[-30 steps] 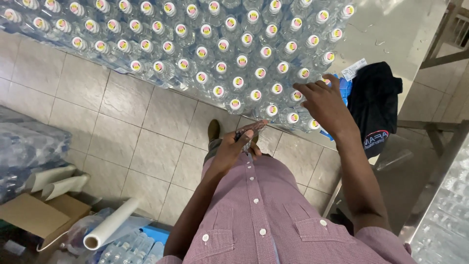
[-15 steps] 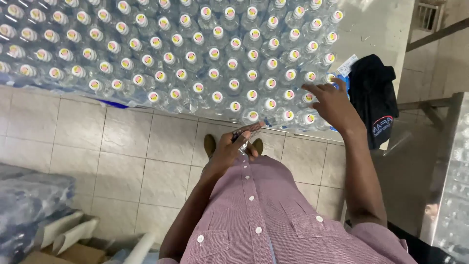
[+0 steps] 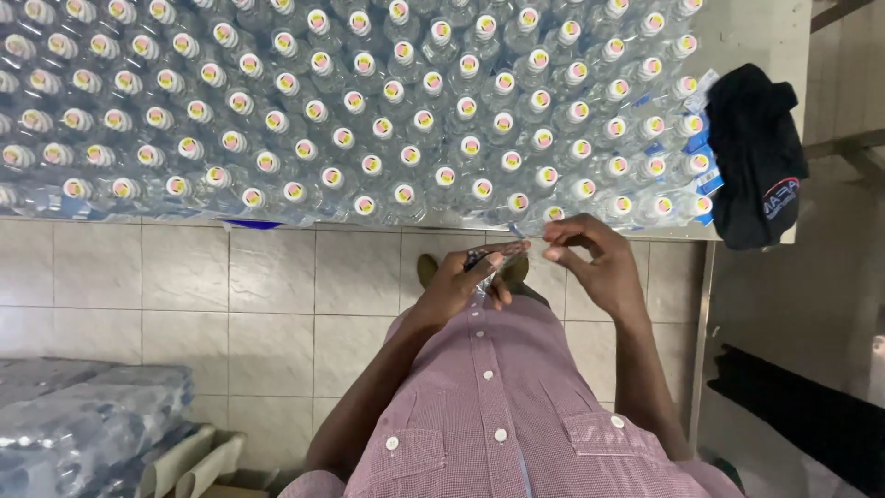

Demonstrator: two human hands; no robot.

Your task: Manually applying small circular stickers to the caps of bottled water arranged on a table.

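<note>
My left hand (image 3: pixel 458 281) is closed around a small stack of thin flat strips (image 3: pixel 493 259), held in front of my chest. My right hand (image 3: pixel 590 255) sits just to the right of the stack, its thumb and forefinger pinching together at the stack's tip. Whether something is between those fingers I cannot tell. Just beyond both hands, several clear plastic bottles (image 3: pixel 369 111) with white caps stand packed in rows on a steel table (image 3: pixel 765 28).
A black cloth (image 3: pixel 756 152) lies on the table's right end and hangs over its edge. Beige floor tiles (image 3: pixel 230 295) lie below. Wrapped bottle packs (image 3: pixel 83 415) and cardboard pieces (image 3: pixel 198 456) sit at lower left. Another steel surface (image 3: pixel 811 304) is at right.
My right hand left the bottles at the table's right end and came back down to the stack in my left hand. The view shifted right and down.
</note>
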